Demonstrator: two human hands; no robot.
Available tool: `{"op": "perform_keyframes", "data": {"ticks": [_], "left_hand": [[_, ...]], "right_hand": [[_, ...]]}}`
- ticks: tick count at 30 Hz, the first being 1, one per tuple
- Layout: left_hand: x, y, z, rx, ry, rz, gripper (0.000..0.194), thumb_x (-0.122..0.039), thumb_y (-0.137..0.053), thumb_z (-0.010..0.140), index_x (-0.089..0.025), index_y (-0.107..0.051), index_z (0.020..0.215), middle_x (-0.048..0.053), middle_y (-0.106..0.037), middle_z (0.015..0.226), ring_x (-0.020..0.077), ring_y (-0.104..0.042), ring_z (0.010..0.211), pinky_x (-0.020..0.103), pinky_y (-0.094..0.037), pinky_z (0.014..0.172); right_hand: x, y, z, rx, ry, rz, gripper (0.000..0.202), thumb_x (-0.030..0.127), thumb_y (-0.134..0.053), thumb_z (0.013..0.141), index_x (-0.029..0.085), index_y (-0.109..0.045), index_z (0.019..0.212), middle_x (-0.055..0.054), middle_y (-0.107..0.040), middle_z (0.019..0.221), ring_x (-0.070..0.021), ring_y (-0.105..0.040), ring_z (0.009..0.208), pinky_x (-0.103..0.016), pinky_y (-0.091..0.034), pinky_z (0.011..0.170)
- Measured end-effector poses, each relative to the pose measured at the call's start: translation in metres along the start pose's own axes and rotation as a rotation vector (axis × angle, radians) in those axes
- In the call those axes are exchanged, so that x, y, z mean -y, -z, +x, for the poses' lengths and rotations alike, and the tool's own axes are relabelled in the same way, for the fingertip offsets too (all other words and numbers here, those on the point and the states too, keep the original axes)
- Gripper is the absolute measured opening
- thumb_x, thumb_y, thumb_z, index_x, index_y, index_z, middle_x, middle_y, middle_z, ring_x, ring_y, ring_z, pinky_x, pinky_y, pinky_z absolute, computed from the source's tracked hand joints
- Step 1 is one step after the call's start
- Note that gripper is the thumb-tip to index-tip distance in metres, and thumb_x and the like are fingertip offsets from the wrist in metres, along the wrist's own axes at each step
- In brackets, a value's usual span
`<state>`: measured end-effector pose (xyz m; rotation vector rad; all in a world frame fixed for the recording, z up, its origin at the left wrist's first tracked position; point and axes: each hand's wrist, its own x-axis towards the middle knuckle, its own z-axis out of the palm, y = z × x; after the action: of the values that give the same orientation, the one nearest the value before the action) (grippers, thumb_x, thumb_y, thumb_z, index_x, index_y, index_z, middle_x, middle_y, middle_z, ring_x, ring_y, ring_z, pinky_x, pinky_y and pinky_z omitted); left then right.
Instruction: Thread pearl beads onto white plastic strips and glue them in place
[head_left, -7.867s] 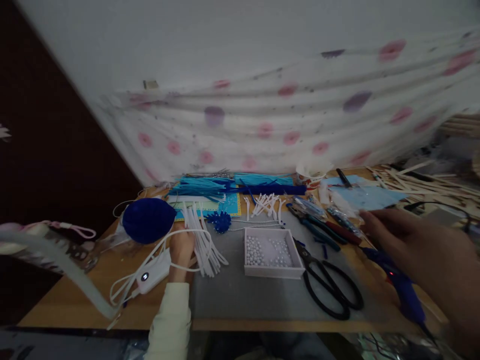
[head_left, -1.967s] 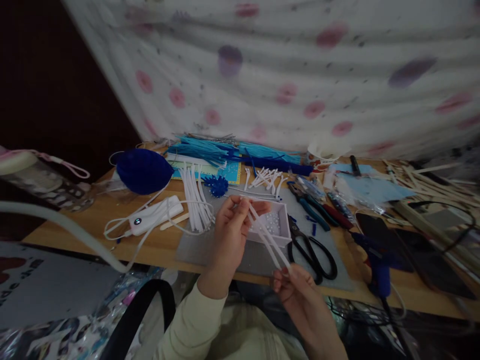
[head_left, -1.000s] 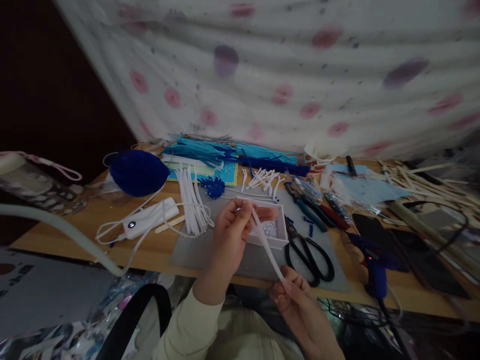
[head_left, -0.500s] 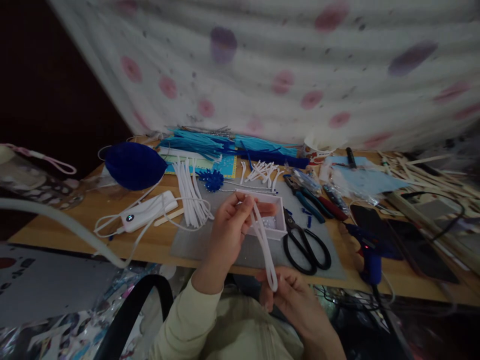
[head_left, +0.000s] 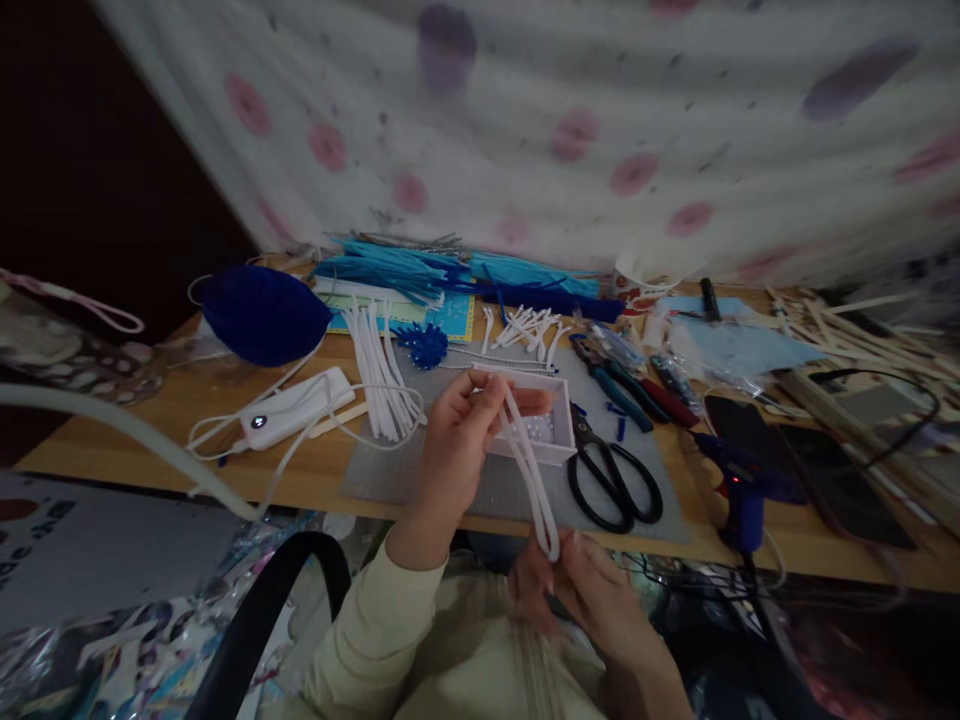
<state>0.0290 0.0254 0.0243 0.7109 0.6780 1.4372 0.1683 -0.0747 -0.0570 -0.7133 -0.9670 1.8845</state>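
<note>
A white pipe cleaner, bent into a long narrow loop, slants between my two hands above the desk's front edge. At its upper ends, my left hand is closed, pinching them between thumb and fingertips. Around the rounded bend at the bottom are the fingers of my right hand, closed on it and slightly blurred. Just behind my left hand stands a small white box holding little pale beads, partly hidden by the fingers. Black-handled scissors lie to the right of the box on the grey mat.
Straight white pipe cleaners lie left of a blue tinsel-like piece. Short white bent stems and pliers sit behind the box. A blue glue gun and phones are at right, a white corded device at left.
The view has tilted slightly, so the desk items appear a little higher. My right hand's fingers have shifted around the loop's bend; my left hand keeps its pinch.
</note>
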Motion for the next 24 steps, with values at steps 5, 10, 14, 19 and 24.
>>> {"op": "perform_keyframes", "data": {"ticks": [5, 10, 14, 19, 24], "left_hand": [[0.001, 0.001, 0.001, -0.021, -0.01, 0.022, 0.032, -0.042, -0.086, 0.075, -0.02, -0.063, 0.077, 0.002, -0.079, 0.065, 0.0253, -0.081, 0.076, 0.032, -0.059, 0.073], [-0.001, -0.001, 0.002, -0.024, -0.012, 0.027, 0.032, -0.043, -0.085, 0.075, -0.02, -0.063, 0.076, 0.003, -0.079, 0.065, 0.0271, -0.081, 0.077, 0.038, -0.06, 0.077], [0.0, -0.002, 0.001, -0.034, -0.023, 0.022, 0.032, -0.043, -0.085, 0.075, -0.02, -0.064, 0.076, 0.003, -0.079, 0.064, 0.0273, -0.081, 0.077, 0.039, -0.06, 0.078], [0.002, -0.004, 0.0, -0.041, -0.035, 0.022, 0.03, -0.044, -0.084, 0.076, -0.021, -0.065, 0.076, 0.001, -0.079, 0.064, 0.0235, -0.08, 0.071, 0.034, -0.059, 0.075], [0.003, -0.008, -0.002, 0.001, -0.036, -0.064, 0.029, -0.046, -0.084, 0.078, -0.021, -0.069, 0.079, 0.001, -0.082, 0.07, 0.0202, -0.08, 0.07, 0.032, -0.059, 0.079]], "right_hand": [[0.0, -0.004, 0.002, 0.003, 0.042, 0.033, 0.046, 0.058, -0.05, 0.102, 0.024, -0.049, 0.072, 0.006, -0.05, 0.045, -0.012, -0.042, 0.042, -0.029, -0.045, 0.062], [-0.001, -0.006, 0.005, -0.018, 0.05, 0.099, 0.049, 0.061, -0.057, 0.097, 0.025, -0.047, 0.066, 0.007, -0.047, 0.043, -0.0119, -0.041, 0.038, -0.03, -0.046, 0.058], [-0.01, -0.005, 0.006, -0.027, 0.055, 0.145, 0.05, 0.062, -0.054, 0.098, 0.026, -0.043, 0.065, 0.009, -0.041, 0.04, -0.0109, -0.033, 0.035, -0.03, -0.047, 0.056], [-0.015, -0.007, 0.006, -0.049, 0.067, 0.201, 0.048, 0.058, -0.054, 0.099, 0.025, -0.046, 0.066, 0.011, -0.036, 0.04, -0.0104, -0.027, 0.038, -0.03, -0.049, 0.06], [-0.006, -0.011, 0.008, -0.063, 0.049, 0.245, 0.045, 0.056, -0.056, 0.099, 0.024, -0.052, 0.067, 0.01, -0.037, 0.041, -0.0108, -0.025, 0.04, -0.029, -0.048, 0.06]]}}
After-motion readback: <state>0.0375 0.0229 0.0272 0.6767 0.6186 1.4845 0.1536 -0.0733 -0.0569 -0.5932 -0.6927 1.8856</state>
